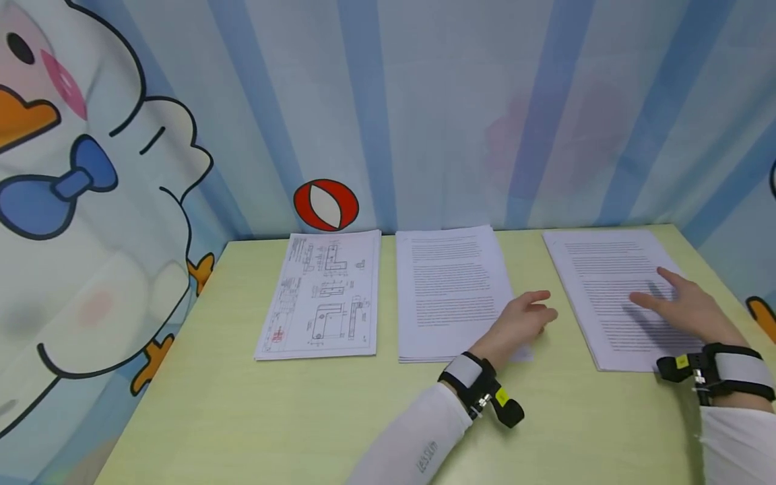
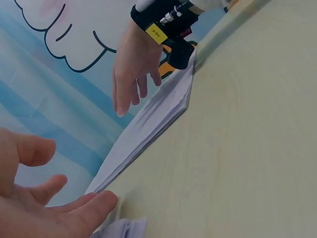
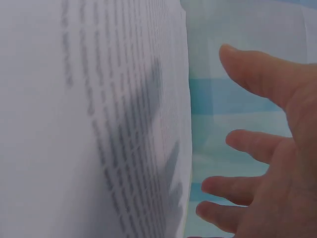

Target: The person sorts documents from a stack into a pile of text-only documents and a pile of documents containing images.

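Observation:
Three stacks of paper lie side by side on the table. The right stack (image 1: 606, 289) carries printed lines of text, and my right hand (image 1: 697, 306) hovers over its right side with fingers spread, holding nothing. In the right wrist view, the hand (image 3: 267, 144) is apart from the page and casts a shadow on it. The middle stack (image 1: 451, 283) also shows text. Above its lower right corner my left hand (image 1: 518, 323) reaches toward the right, fingers loosely extended and holding nothing. The left stack (image 1: 321, 296) has technical drawings on its top sheet.
All the stacks rest on a pale yellow-green table (image 1: 273, 417). Behind it hangs a striped blue curtain (image 1: 424, 135) with a cartoon bird and a red ball printed on it. Each wrist wears a strapped black camera (image 1: 508, 411).

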Demonstrator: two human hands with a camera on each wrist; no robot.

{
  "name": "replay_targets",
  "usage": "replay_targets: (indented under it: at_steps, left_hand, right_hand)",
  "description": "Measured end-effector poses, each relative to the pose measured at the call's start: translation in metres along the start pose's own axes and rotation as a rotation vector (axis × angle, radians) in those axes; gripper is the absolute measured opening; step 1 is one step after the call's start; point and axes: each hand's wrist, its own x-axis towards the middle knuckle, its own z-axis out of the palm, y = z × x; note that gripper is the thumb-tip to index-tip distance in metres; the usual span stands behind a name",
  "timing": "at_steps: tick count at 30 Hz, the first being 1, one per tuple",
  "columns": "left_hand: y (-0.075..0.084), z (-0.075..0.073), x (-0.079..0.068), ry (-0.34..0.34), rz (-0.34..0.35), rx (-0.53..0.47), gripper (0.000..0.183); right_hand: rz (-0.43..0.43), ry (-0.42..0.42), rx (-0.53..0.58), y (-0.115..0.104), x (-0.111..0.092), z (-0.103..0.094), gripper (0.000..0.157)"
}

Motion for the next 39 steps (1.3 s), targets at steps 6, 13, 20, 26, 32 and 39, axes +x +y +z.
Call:
replay_targets:
  at_steps: [6, 13, 20, 26, 32, 39]
  left_hand:
    - [-0.01, 0.015, 0.004, 0.001, -0.002, -0.087, 0.042]
    - [-0.011, 0.033, 0.007, -0.006, -0.024, -0.229, 0.048]
    - [-0.011, 0.043, 0.01, 0.0, -0.058, -0.314, 0.05]
    - [-0.008, 0.049, 0.014, 0.032, -0.071, -0.301, 0.048]
    - [-0.008, 0.053, 0.019, 0.095, -0.066, -0.333, 0.048]
    - [-0.012, 0.055, 0.024, 0.088, -0.06, -0.401, 0.052]
  right_hand:
    - [0.161, 0.053, 0.018, 0.015, -0.006, 0.005, 0.095]
    - [0.148, 0.058, 0.002, 0.021, -0.004, 0.008, 0.091]
    - [0.142, 0.039, 0.023, 0.019, -0.006, 0.004, 0.092]
    - [0.218, 0.091, 0.048, 0.013, -0.012, 0.0, 0.088]
    - [0.207, 0.104, 0.02, 0.008, -0.012, 0.003, 0.082]
    - [0.16, 0.079, 0.027, -0.002, -0.011, 0.005, 0.077]
